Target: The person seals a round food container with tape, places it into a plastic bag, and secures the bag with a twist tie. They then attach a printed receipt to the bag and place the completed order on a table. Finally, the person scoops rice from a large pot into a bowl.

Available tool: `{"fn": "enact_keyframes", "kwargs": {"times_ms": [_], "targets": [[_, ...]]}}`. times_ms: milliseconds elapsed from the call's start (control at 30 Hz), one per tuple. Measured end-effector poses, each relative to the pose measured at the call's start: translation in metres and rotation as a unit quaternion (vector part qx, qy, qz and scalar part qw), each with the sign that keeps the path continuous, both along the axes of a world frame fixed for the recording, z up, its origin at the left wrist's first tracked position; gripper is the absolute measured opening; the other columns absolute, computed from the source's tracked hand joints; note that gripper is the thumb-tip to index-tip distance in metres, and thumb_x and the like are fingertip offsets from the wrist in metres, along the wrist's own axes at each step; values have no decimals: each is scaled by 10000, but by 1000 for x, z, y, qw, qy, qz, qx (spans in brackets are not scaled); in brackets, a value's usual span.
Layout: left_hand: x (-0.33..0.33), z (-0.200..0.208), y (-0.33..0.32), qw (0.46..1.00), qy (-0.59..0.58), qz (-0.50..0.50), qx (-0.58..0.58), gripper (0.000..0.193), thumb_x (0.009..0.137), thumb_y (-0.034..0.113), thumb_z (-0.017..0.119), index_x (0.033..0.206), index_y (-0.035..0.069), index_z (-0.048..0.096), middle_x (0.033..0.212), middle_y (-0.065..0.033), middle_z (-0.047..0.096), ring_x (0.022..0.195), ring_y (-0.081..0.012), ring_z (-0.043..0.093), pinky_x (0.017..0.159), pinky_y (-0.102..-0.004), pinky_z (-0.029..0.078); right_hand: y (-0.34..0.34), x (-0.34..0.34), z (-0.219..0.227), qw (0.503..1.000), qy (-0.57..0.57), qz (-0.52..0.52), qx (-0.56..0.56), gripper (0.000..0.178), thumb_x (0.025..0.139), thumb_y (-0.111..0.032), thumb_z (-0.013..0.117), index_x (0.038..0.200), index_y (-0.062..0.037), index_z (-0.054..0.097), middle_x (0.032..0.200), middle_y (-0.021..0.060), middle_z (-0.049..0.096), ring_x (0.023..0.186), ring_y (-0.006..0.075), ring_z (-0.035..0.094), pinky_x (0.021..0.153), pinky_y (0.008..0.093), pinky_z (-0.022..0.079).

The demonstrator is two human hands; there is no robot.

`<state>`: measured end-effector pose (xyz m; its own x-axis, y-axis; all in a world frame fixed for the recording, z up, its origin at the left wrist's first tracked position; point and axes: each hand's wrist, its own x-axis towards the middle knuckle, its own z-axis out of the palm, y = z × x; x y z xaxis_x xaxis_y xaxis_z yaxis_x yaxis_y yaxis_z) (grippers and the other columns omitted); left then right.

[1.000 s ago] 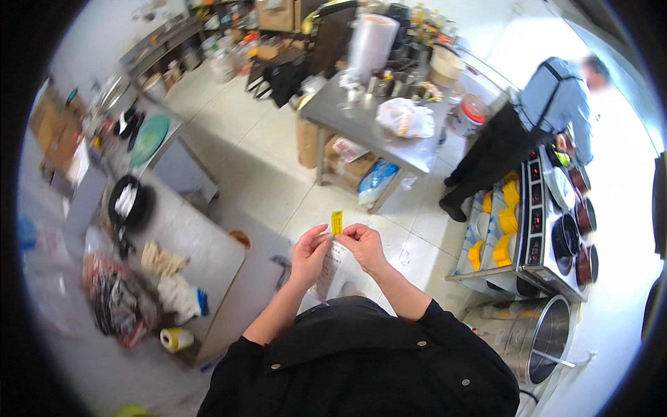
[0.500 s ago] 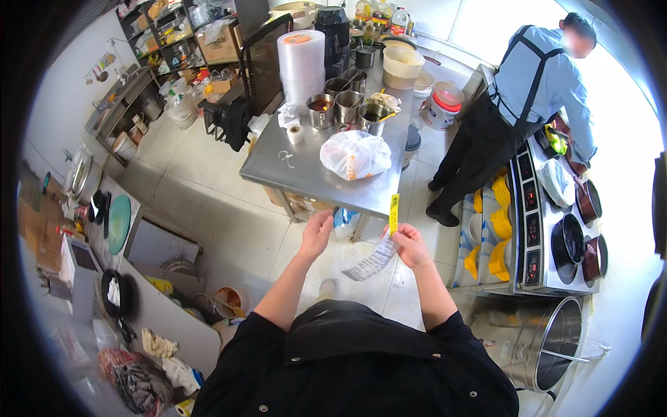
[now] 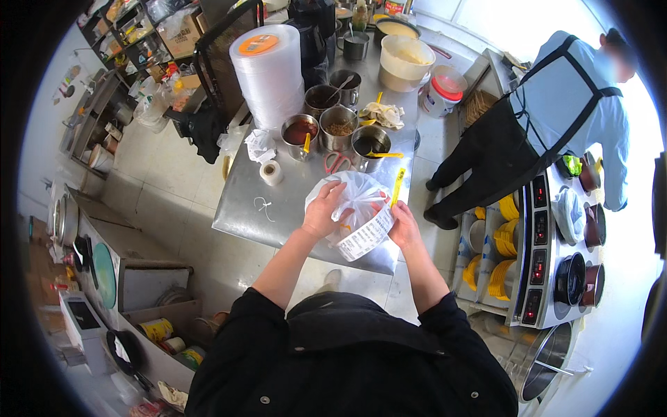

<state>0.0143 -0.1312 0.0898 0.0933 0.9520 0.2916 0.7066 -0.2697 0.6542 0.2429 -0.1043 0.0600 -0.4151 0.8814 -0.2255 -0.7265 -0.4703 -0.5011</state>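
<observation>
A white, partly see-through plastic bag (image 3: 360,193), gathered at its top, sits near the front edge of the steel table (image 3: 240,221). My left hand (image 3: 322,213) is on the bag's left side, its fingers curled into the gathered plastic. At the bag's right, my right hand (image 3: 404,226) pinches a printed paper slip (image 3: 364,238) with a yellow strip (image 3: 398,185) at its upper end. The slip hangs across the bag's front. What the bag contains is hidden. Just behind the bag lie red-handled scissors (image 3: 337,162).
Behind the bag stand several steel pots of sauce (image 3: 301,132) and a tall stack of clear lids (image 3: 269,76). A paper roll (image 3: 271,172) stands at the left. On the right, a co-worker (image 3: 549,104) bends over a cooktop (image 3: 549,278) with dark pots.
I have come closer to the table. My left hand, empty before, has reached the plastic bag, and my right hand has brought the slip up against it. The co-worker still bends over the cooktop.
</observation>
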Motion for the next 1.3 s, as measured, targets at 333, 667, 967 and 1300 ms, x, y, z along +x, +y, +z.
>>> {"fn": "enact_keyframes", "kwargs": {"times_ms": [333, 667, 967, 1300], "targets": [[-5, -8, 53, 962, -88, -214, -145, 401, 711, 226, 653, 1077, 89, 563, 939, -96, 601, 848, -290, 583, 740, -390, 465, 51, -42, 54, 939, -48, 285, 187, 60, 800, -65, 604, 815, -26, 561, 1091, 216, 565, 994, 297, 576, 894, 408, 437], [-9, 52, 80, 994, -43, -1, -97, 382, 877, 364, 518, 715, 25, 584, 672, -114, 585, 591, -259, 566, 562, -370, 453, 68, -4, 120, 693, -375, 337, 515, 94, 724, -44, 663, 782, -29, 591, 969, 109, 621, 841, 187, 590, 723, 285, 459], [-11, 66, 87, 933, -173, -14, -314, 447, 869, 417, 543, 710, 3, 593, 621, -46, 585, 563, -129, 538, 546, -289, 456, 75, -65, 65, 585, -532, 178, 585, 119, 726, -193, 643, 767, -86, 614, 739, 81, 625, 679, 282, 598, 594, 367, 462], [-18, 76, 77, 951, -154, -39, -265, 267, 771, 274, 681, 795, 19, 607, 730, -79, 628, 691, -132, 560, 670, -300, 461, 72, -74, 55, 589, -571, 41, 570, 118, 675, -178, 671, 729, -97, 603, 733, 65, 608, 674, 273, 599, 582, 382, 477]]}}
